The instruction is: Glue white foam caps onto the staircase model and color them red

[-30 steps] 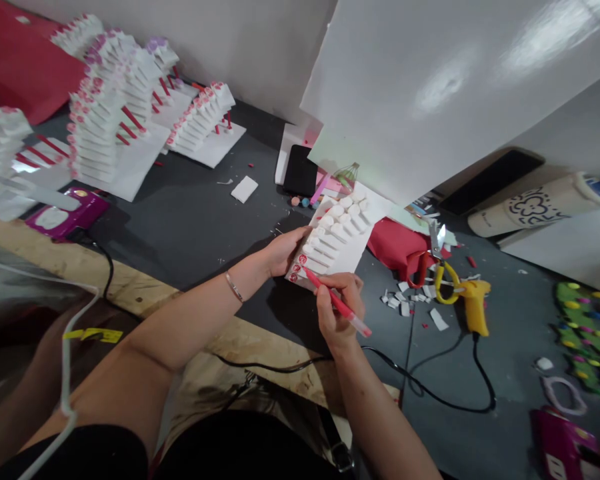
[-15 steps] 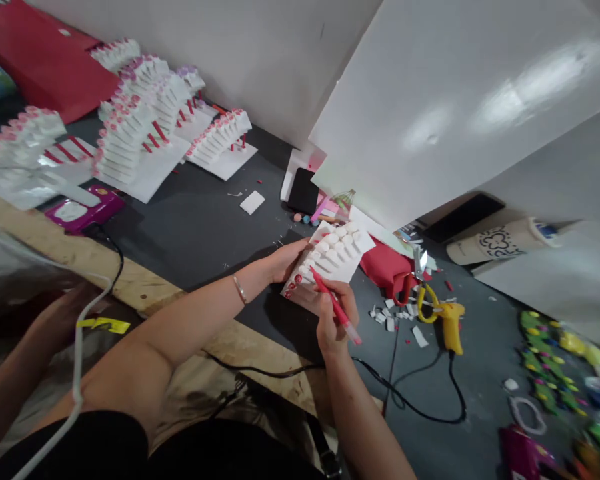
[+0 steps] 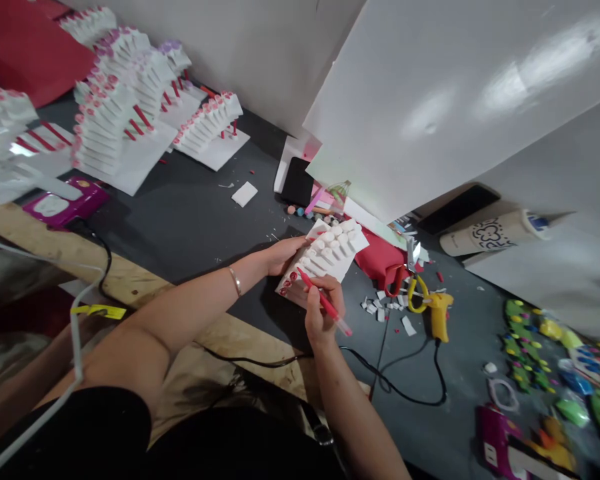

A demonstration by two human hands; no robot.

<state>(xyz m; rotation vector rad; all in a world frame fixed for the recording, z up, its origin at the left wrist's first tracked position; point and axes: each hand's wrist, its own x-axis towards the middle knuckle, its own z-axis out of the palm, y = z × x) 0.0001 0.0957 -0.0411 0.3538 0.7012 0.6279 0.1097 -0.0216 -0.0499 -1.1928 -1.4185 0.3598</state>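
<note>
My left hand (image 3: 286,255) grips the left side of a white model (image 3: 337,250) with rows of white rounded pieces, its fingers partly hidden behind it. A few pieces at the model's lower left corner are coloured red. My right hand (image 3: 324,310) is closed round a red marker (image 3: 330,308). The marker's tip touches or hovers just over a piece beside the red ones; which of the two cannot be told.
Finished-looking white models (image 3: 105,127) stand at the upper left near a purple device (image 3: 67,202). Right of my hands are white scraps (image 3: 380,307), scissors (image 3: 417,293), a yellow glue gun (image 3: 439,317) with its cable, and a cup (image 3: 490,233). A phone (image 3: 297,181) lies behind.
The marker's tip has moved left and down the model, nearer the red pieces. The whole view has shifted slightly, with the table's objects now further left and higher.
</note>
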